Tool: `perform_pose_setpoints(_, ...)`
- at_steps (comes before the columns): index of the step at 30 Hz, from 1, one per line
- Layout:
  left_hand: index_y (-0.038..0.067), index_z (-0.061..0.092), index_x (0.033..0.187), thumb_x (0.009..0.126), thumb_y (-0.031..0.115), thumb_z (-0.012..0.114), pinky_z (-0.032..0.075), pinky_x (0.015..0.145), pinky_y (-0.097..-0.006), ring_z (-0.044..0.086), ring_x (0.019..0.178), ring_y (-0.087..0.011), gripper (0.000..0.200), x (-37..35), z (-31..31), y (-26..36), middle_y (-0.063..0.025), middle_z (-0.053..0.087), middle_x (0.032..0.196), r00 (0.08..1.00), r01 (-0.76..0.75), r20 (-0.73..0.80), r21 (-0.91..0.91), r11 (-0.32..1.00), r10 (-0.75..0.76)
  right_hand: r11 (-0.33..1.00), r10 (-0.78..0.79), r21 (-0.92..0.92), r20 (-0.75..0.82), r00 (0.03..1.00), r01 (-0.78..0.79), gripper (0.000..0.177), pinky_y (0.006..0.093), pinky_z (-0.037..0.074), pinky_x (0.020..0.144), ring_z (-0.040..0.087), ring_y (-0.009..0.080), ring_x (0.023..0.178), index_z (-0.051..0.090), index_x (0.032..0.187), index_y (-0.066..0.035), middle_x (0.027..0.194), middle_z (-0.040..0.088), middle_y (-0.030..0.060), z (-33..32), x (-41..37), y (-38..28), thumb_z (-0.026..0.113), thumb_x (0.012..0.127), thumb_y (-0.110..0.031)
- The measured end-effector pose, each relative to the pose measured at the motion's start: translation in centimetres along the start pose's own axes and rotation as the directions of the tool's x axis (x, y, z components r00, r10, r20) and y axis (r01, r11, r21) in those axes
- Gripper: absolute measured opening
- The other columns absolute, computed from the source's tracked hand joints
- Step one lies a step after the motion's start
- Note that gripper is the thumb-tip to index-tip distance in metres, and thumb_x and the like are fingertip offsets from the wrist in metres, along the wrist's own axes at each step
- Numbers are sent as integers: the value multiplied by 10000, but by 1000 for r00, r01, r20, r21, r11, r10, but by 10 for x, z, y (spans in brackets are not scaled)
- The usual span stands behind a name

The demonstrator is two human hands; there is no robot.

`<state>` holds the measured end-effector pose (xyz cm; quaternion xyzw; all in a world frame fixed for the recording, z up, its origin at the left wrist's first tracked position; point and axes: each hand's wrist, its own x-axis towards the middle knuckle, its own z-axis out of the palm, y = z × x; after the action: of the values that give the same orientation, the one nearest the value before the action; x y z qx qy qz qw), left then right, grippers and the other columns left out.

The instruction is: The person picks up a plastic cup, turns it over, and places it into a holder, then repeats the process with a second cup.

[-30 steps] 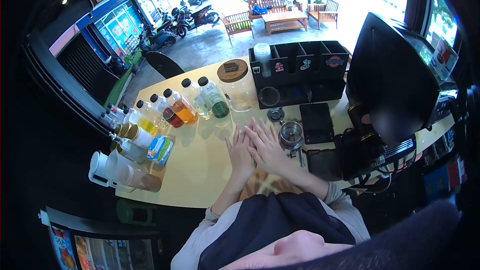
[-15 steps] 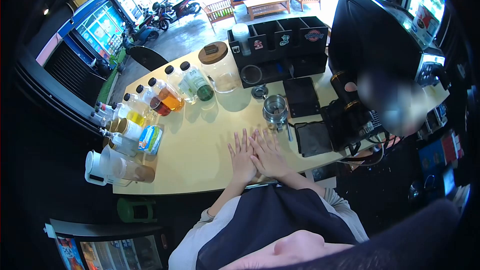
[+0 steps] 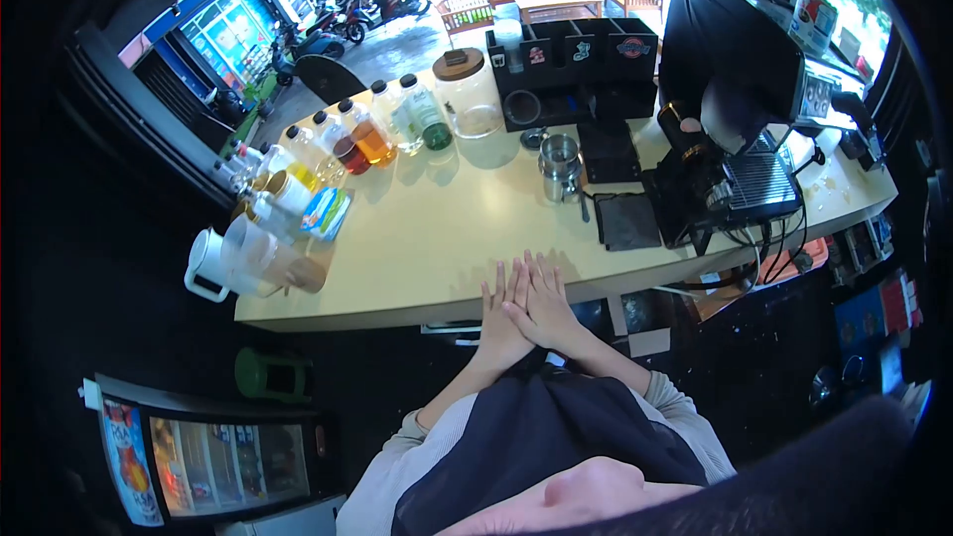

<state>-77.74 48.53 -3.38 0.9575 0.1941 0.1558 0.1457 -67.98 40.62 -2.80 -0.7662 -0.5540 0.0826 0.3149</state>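
Note:
My left hand (image 3: 504, 320) and my right hand (image 3: 547, 306) lie against each other, palms down, with the fingers stretched out. The right thumb crosses the back of the left hand, and neither hand holds anything. The fingertips overlap the front edge of the yellow counter (image 3: 437, 243); contact with it cannot be made out. Ahead of them stands a metal drip filter (image 3: 561, 154) on a clear glass (image 3: 559, 189). Beside it lies a spoon (image 3: 585, 206), with a small round lid (image 3: 533, 137) behind. A folded black cloth (image 3: 627, 221) sits to the right.
Several syrup bottles (image 3: 369, 139), pitchers (image 3: 260, 258) and a tissue pack (image 3: 326, 213) line the left. A lidded jar (image 3: 469, 104) and black organizer (image 3: 581, 79) stand at the back. An espresso machine (image 3: 735, 60) and black grinder-like device (image 3: 685, 164) occupy the right. A stool (image 3: 270, 374) stands below.
My body and both hands have moved back from the counter, so the hands now reach only its front edge. They stay together and flat. The counter and its items appear higher in view.

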Motion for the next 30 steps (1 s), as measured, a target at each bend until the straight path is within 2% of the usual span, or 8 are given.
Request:
perform_pose_setpoints(2,46,157,1556,920,354,496,16,1155,-629,16,1512,-356,784,-35,-4,12,-125,102,1637,1000,8,-11,-55,998,-9,999,32,-4,71,997,-32,796,591,65,1168,87,430,1481,202,1515,47,1587,133,269,10,-23,-10,414,965,-488)
perform_pose_setpoints(4,47,140,1559,912,377,509,24,1156,-627,24,1513,-350,814,-70,-2,24,-116,106,1638,997,70,11,5,998,-70,999,33,19,57,998,-34,788,593,72,1167,91,433,1479,207,1512,49,1584,141,271,23,-58,-24,410,967,-482)
perform_pose_setpoints(6,66,117,1566,914,393,503,27,1156,-629,11,1514,-347,825,-106,12,32,-104,94,1642,996,89,-1,-19,996,-89,999,39,30,42,998,-40,781,594,79,1166,96,437,1477,212,1510,51,1581,149,273,32,-95,-35,406,969,-476)
perform_pose_setpoints(9,63,86,1570,919,414,475,36,1161,-621,-16,1514,-344,836,-148,21,55,-112,55,1645,966,200,159,56,978,-206,996,75,46,118,990,-81,773,586,69,1167,83,424,1483,164,1521,52,1585,135,274,37,-145,-45,404,968,-432)
perform_pose_setpoints(12,56,84,1569,924,399,465,33,1164,-614,-17,1514,-347,824,-173,26,73,-121,58,1644,960,158,220,87,984,-173,992,118,25,130,984,-122,786,591,63,1166,68,414,1490,137,1528,48,1587,129,274,30,-182,-55,400,968,-437)
perform_pose_setpoints(20,27,103,1561,930,381,458,45,1161,-612,1,1510,-371,806,-181,24,113,-171,78,1632,966,-134,231,70,988,115,979,180,-97,-31,983,-182,781,577,45,1169,64,398,1497,123,1537,34,1594,117,268,0,-239,-57,353,990,-474)
perform_pose_setpoints(25,29,92,1561,940,407,446,70,1167,-606,-17,1512,-358,809,-179,46,143,-158,68,1635,954,-189,253,93,978,160,963,212,-154,-74,974,-221,784,559,41,1173,80,387,1498,127,1539,32,1597,116,265,-22,-271,-44,341,995,-491)
perform_pose_setpoints(30,34,111,1561,940,418,443,89,1165,-608,-4,1511,-361,802,-165,59,198,-148,95,1634,923,-284,307,140,948,231,935,332,-81,-146,932,-346,781,594,32,1163,81,358,1505,130,1548,0,1617,119,201,-50,-311,-22,354,991,-498)
